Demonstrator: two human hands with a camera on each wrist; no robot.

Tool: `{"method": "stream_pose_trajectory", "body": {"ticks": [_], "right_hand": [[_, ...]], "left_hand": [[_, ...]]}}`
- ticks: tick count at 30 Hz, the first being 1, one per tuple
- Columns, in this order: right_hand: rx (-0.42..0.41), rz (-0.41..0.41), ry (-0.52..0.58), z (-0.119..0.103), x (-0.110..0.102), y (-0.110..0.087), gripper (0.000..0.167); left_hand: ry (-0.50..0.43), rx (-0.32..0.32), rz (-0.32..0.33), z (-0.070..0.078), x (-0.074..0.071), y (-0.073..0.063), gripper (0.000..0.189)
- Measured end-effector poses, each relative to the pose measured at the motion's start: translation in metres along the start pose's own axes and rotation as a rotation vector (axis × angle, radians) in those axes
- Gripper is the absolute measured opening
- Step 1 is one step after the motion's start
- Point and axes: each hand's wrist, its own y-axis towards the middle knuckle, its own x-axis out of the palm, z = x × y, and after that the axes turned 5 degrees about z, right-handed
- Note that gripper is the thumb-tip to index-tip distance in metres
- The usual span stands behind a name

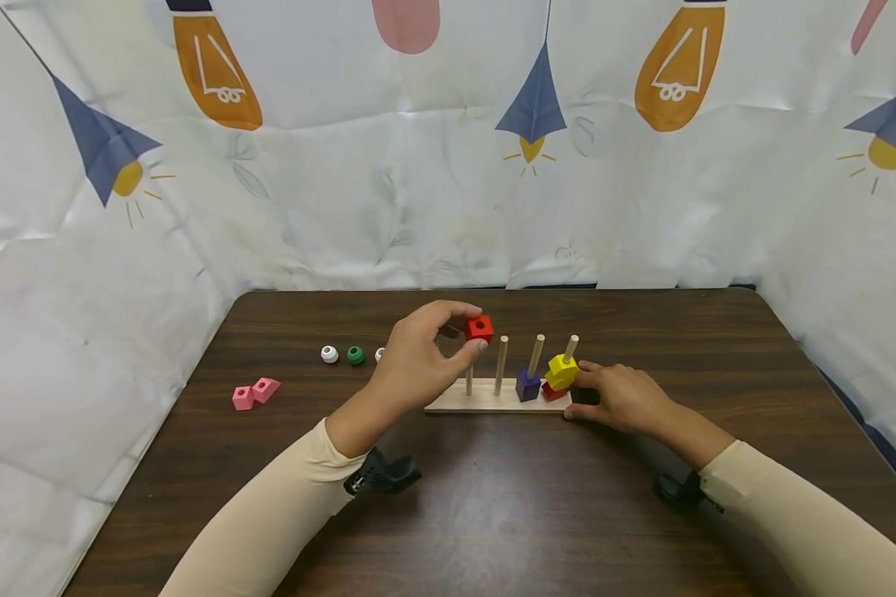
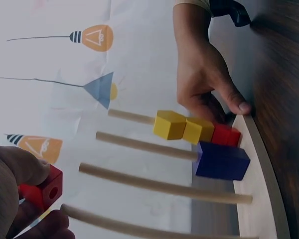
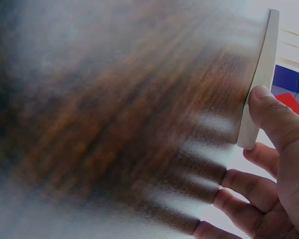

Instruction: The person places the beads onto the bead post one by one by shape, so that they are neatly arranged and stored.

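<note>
My left hand (image 1: 411,356) pinches a red wooden block (image 1: 480,327) with a hole through it, between thumb and fingers. It hovers near the top of the leftmost peg of a wooden peg board (image 1: 448,404), and the left wrist view shows the block (image 2: 52,189) apart from that peg. At the board's right end, my right hand (image 1: 627,400) grips the base, its thumb (image 3: 276,117) on the edge. The rightmost peg carries two yellow blocks (image 1: 562,371) above red (image 1: 553,393). On the peg beside it sits purple (image 1: 527,386). The second peg (image 1: 501,365) from the left is bare.
Two pink blocks (image 1: 243,398) lie at the left of the dark wooden table (image 1: 493,514). Behind my left hand are a white bead (image 1: 329,355), a green bead (image 1: 355,356) and another white bead, partly hidden. A printed curtain (image 1: 418,207) hangs behind the table.
</note>
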Motion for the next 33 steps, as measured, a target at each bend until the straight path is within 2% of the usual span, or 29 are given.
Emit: {"method": "stream_pose_trajectory", "body": {"ticks": [10,17,25,33], "right_hand": [[-0.008,0.009,-0.009,-0.001,0.0,0.0,0.059],[-0.009,0.008,-0.015,0.0,-0.001,0.001,0.06],[-0.009,-0.002,0.003,0.001,-0.001,0.002,0.06],[0.006,-0.019,0.016,0.001,-0.002,0.002,0.061]], "left_hand": [[-0.014,-0.002,-0.003,0.008,0.012,0.005,0.034],[-0.011,-0.037,-0.003,0.018,0.019,0.01,0.033],[-0.042,-0.047,-0.032,0.023,0.035,0.014,0.035],[-0.077,-0.076,-0.028,0.031,0.049,0.018,0.035]]}}
